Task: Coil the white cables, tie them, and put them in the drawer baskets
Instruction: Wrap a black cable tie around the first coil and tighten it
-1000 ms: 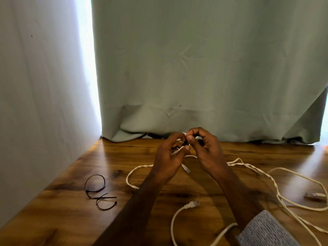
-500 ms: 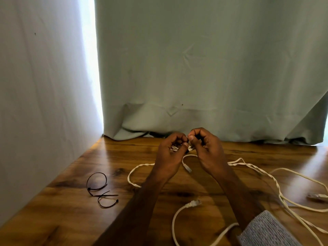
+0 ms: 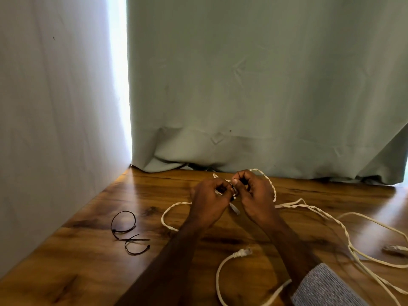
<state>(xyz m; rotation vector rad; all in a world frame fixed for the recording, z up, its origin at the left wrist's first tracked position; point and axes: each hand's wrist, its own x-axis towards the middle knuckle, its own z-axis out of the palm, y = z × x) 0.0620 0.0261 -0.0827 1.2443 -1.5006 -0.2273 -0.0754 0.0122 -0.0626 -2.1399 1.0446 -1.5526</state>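
Over the table [image 3: 84,250], both forearms reach forward and the left hand [image 3: 209,202] and right hand [image 3: 254,195] meet knuckle to knuckle, fingers curled, each pinching a bunch of white cable [image 3: 273,191] with something small and dark between the thumbs. Nearer than the hands a loose cable end with its plug [image 3: 242,252] lies on the table, more cable trails right of the hands, and black ties [image 3: 125,230] lie left of them. Beyond the hands a curtain [image 3: 265,85] hangs down to the table's far edge.
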